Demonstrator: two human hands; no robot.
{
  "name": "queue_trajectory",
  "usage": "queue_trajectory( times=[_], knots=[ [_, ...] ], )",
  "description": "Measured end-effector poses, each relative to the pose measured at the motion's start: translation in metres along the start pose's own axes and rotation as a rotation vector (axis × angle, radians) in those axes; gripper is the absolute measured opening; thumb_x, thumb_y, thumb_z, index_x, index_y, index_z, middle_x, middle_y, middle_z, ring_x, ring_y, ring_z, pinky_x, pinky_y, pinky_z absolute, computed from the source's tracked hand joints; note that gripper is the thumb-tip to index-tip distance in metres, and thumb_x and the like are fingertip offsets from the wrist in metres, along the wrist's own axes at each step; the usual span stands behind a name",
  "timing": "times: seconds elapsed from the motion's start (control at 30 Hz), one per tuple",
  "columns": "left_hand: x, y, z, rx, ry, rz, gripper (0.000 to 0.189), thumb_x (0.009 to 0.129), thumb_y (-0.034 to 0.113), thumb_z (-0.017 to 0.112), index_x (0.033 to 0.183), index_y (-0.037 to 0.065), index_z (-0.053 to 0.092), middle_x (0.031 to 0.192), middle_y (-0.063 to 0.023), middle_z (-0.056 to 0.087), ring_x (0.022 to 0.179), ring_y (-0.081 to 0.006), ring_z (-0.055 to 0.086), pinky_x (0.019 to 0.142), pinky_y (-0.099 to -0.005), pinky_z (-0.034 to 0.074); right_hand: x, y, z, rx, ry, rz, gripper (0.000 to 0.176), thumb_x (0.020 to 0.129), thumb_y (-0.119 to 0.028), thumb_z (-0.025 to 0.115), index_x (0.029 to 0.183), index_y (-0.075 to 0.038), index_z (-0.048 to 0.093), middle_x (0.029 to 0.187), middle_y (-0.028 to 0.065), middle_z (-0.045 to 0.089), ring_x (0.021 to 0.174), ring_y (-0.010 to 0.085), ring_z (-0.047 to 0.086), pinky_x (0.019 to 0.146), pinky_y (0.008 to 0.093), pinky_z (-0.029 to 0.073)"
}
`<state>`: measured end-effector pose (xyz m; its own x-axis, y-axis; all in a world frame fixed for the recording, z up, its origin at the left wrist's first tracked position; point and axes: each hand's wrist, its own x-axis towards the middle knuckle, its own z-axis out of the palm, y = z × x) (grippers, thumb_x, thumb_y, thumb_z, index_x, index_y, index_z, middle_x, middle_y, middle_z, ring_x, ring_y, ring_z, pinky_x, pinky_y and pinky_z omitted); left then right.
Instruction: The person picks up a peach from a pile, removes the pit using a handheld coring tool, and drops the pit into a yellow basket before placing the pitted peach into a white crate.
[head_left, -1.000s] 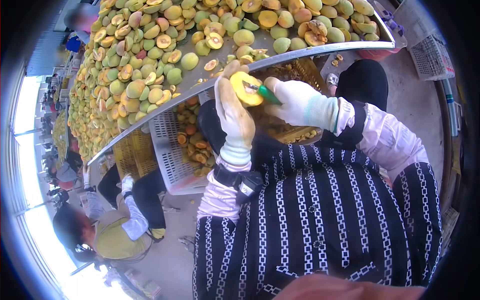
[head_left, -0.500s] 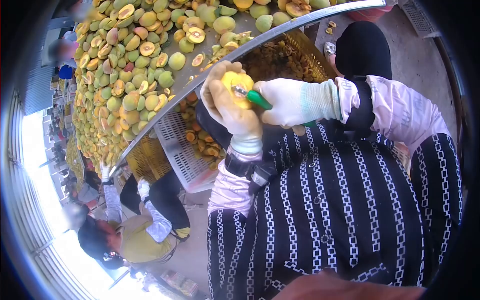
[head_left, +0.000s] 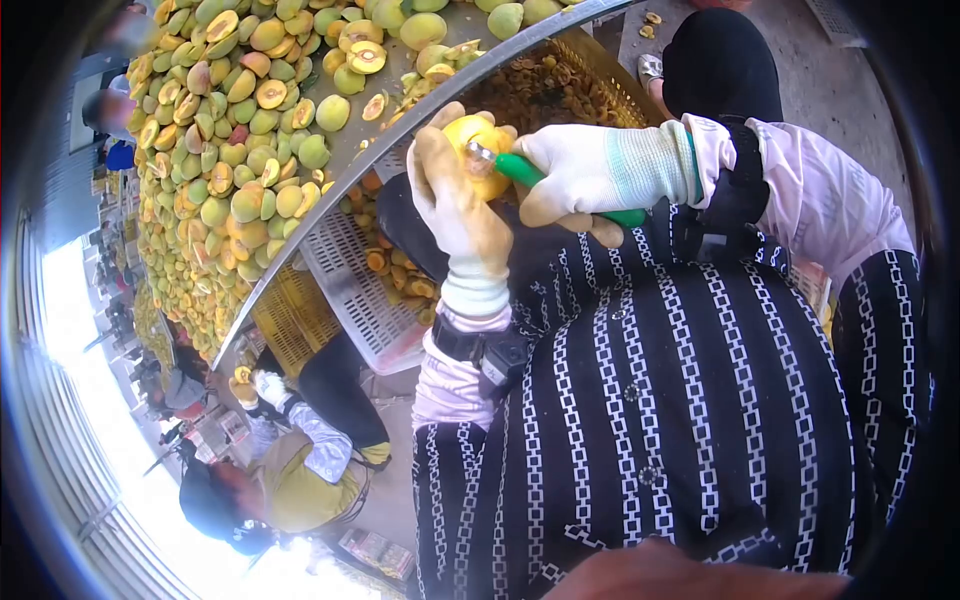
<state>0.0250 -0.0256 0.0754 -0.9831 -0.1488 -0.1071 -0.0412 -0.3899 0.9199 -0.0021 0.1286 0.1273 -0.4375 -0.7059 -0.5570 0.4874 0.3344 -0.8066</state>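
My left hand [head_left: 458, 215], in a white glove with tan palm and fingers, is wrapped around a yellow peach half [head_left: 488, 186] whose cut face points to the right. In my right hand [head_left: 580, 172], gloved the same way, is a green-handled pitting tool [head_left: 519, 169]. Its metal tip rests in the hollow of the peach at the pit, and the handle's rear end shows below my fingers. How deep the tip goes I cannot see.
Cut peaches [head_left: 262, 120] cover the metal-rimmed table [head_left: 420, 120]. Under its rim stand a yellow crate [head_left: 610, 85] of brownish scraps, a white crate [head_left: 345, 270] beside peach pieces, and another yellow crate [head_left: 290, 315]. A co-worker [head_left: 310, 480] sits at lower left; another person's knee [head_left: 722, 75] is upper right.
The view has shifted slightly. My hands still hold the peach half and tool, with the tool turned a little. The co-worker's hands have come together, with a peach piece in them.
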Motion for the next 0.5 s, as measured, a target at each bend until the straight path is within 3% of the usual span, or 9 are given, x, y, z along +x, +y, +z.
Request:
queue_trajectory(
  times=[0.03,0.17,0.3,0.4,0.43,0.5],
  knots=[
    [0.000,-0.006,-0.001,0.063,0.043,0.100,0.046,0.099,0.042,0.044,0.116,0.000,0.049,0.095,-0.0210,0.063,0.077,-0.0277,0.065,0.071,-0.0374,0.055,0.001,0.001,0.001,0.001,-0.009,0.005,0.022,0.079,-0.015,0.058,0.064,0.000,0.055,0.049,0.0048,0.053,0.036,0.0132,0.052,0.036,0.0232,0.044],
    [0.002,-0.015,-0.004,0.058,-0.001,0.260,0.046,0.099,0.041,0.045,0.119,0.000,0.046,0.094,-0.0219,0.064,0.071,-0.0290,0.066,0.063,-0.0374,0.056,0.004,0.005,-0.002,0.181,-0.130,0.004,0.018,0.079,-0.014,0.058,0.069,0.000,0.058,0.051,0.0042,0.053,0.036,0.0128,0.051,0.036,0.0234,0.044],
    [0.007,-0.020,-0.005,-0.002,-0.010,0.251,0.048,0.099,0.043,0.043,0.120,0.000,0.046,0.095,-0.0226,0.063,0.072,-0.0290,0.066,0.063,-0.0371,0.056,0.007,0.011,-0.007,0.317,-0.220,-0.014,0.016,0.079,-0.014,0.058,0.070,-0.001,0.058,0.051,0.0042,0.053,0.036,0.0131,0.051,0.036,0.0230,0.044],
    [0.012,-0.021,-0.006,0.029,-0.077,0.220,0.049,0.099,0.045,0.041,0.120,0.000,0.046,0.096,-0.0230,0.063,0.072,-0.0297,0.066,0.063,-0.0379,0.057,0.007,0.012,-0.007,0.269,-0.167,-0.024,0.019,0.081,-0.015,0.058,0.069,0.000,0.057,0.052,0.0053,0.054,0.038,0.0143,0.054,0.037,0.0240,0.045],
    [0.015,-0.022,-0.004,-0.001,-0.035,0.134,0.050,0.099,0.045,0.041,0.120,0.000,0.046,0.096,-0.0230,0.063,0.072,-0.0303,0.066,0.062,-0.0382,0.057,0.008,0.012,-0.005,0.268,-0.166,-0.027,0.019,0.081,-0.015,0.058,0.069,0.000,0.057,0.052,0.0053,0.054,0.038,0.0143,0.054,0.037,0.0240,0.045],
    [0.021,-0.026,0.000,-0.074,0.043,0.020,0.050,0.098,0.047,0.042,0.117,0.001,0.048,0.094,-0.0224,0.063,0.070,-0.0317,0.066,0.059,-0.0392,0.057,0.012,0.011,0.003,-0.031,0.070,0.019,0.020,0.083,-0.017,0.059,0.084,0.003,0.056,0.061,0.0063,0.058,0.044,0.0149,0.058,0.040,0.0257,0.047]
  ],
)
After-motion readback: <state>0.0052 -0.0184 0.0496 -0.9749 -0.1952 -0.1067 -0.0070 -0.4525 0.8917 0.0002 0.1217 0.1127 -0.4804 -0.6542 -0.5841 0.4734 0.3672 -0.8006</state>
